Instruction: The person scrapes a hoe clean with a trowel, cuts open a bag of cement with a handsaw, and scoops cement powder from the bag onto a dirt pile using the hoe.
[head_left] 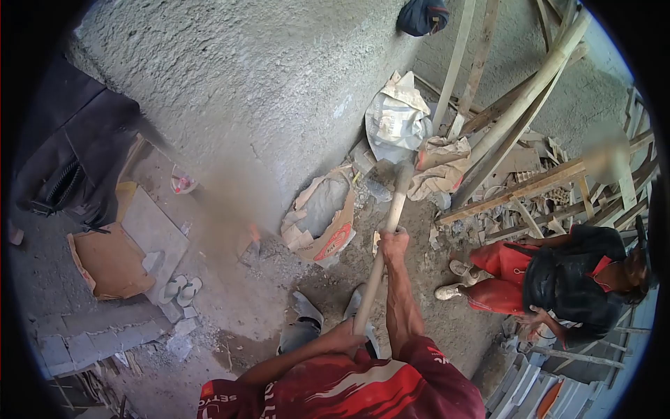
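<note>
A long wooden handle [373,279] runs from the person's waist up and forward, and its far end lies near the torn paper bags. My right hand [394,242] is wrapped round the handle at about its middle, with the arm stretched out. Lower down, close to the body, my left hand [343,336] grips the same handle near its end. What tool head the handle carries cannot be made out clearly. Left of the handle, an opened paper sack [323,209] holds grey powder.
A co-worker [558,283] in red trousers stands at the right. Wooden poles [523,122] lean at the upper right beside a rough wall [230,70]. A cardboard piece [112,262], sandals [180,290] and concrete blocks [98,339] lie at the left. White sack [398,119] ahead.
</note>
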The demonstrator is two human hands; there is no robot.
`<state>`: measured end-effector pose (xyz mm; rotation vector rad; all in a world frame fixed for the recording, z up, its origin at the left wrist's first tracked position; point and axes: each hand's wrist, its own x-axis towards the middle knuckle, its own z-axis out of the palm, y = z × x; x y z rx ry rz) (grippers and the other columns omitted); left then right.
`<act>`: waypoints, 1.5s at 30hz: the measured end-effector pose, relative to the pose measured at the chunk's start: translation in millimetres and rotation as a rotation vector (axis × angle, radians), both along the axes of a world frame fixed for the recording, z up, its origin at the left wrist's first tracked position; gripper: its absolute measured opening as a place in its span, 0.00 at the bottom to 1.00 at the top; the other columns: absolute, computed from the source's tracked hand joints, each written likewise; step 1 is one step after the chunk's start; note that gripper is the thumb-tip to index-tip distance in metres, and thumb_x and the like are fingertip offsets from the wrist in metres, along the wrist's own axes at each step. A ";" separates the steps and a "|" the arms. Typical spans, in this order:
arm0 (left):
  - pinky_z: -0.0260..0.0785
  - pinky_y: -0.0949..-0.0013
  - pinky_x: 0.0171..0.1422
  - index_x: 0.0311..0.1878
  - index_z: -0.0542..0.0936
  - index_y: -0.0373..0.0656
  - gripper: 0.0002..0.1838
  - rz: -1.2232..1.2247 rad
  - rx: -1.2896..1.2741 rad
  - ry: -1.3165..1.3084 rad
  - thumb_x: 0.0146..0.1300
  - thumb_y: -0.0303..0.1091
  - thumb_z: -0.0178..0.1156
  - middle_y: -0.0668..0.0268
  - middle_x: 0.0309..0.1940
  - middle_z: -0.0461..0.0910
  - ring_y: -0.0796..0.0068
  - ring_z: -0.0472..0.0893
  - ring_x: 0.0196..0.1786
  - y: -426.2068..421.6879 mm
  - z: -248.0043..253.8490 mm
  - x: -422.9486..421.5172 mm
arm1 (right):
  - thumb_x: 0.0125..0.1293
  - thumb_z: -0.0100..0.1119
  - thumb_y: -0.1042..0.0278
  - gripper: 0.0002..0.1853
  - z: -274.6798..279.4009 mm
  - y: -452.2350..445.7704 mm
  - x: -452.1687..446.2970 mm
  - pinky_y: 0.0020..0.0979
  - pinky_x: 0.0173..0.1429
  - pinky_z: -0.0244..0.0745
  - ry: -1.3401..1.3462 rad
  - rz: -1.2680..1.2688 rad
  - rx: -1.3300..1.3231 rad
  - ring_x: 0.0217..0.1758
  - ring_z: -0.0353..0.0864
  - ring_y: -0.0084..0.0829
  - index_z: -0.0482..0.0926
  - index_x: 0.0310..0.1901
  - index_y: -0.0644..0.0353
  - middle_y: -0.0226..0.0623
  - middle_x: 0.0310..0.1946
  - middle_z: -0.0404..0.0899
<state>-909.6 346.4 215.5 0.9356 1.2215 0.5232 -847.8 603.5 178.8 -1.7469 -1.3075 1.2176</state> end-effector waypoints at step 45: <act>0.72 0.52 0.38 0.35 0.74 0.36 0.21 0.151 -0.048 0.868 0.47 0.44 0.65 0.46 0.27 0.78 0.45 0.79 0.32 -155.3 41.4 -183.9 | 0.52 0.57 0.72 0.12 -43.2 -161.7 -157.7 0.32 0.20 0.70 0.696 -0.183 -0.298 0.21 0.72 0.30 0.71 0.39 0.63 0.35 0.27 0.73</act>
